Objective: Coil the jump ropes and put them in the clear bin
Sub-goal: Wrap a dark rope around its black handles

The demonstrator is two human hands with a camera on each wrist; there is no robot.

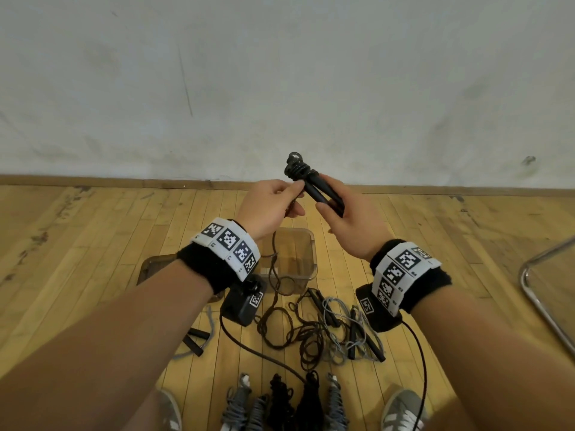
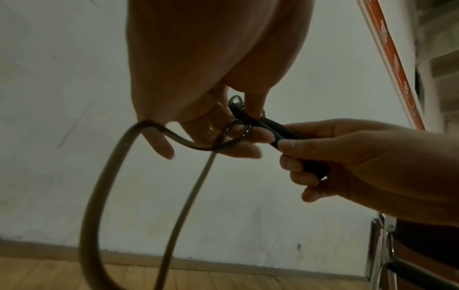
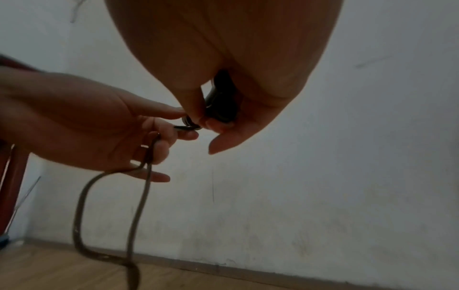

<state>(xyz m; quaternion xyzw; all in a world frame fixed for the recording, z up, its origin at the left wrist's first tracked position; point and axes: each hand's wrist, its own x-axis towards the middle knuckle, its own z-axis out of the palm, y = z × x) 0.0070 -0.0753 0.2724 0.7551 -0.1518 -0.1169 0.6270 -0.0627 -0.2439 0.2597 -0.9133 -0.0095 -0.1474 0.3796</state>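
Observation:
My right hand [image 1: 334, 206] grips two black jump rope handles [image 1: 317, 189] held together, tilted up and to the left. A few turns of dark brown cord [image 1: 298, 171] are wound round their upper ends. My left hand [image 1: 280, 200] pinches that cord right beside the wraps, and the loose cord [image 2: 99, 186] hangs from it in a long loop down towards the floor. The clear bin [image 1: 306, 256] stands on the wooden floor below my hands. Tangled brown and grey ropes [image 1: 311, 331] with black handles lie in front of the bin.
Several coiled rope bundles [image 1: 280, 402] lie by my grey shoes [image 1: 401, 412] at the bottom. The bin's lid [image 1: 152, 265] lies to the left of the bin. A metal chair frame [image 1: 547, 293] stands at the right. A white wall with a wooden skirting board runs behind.

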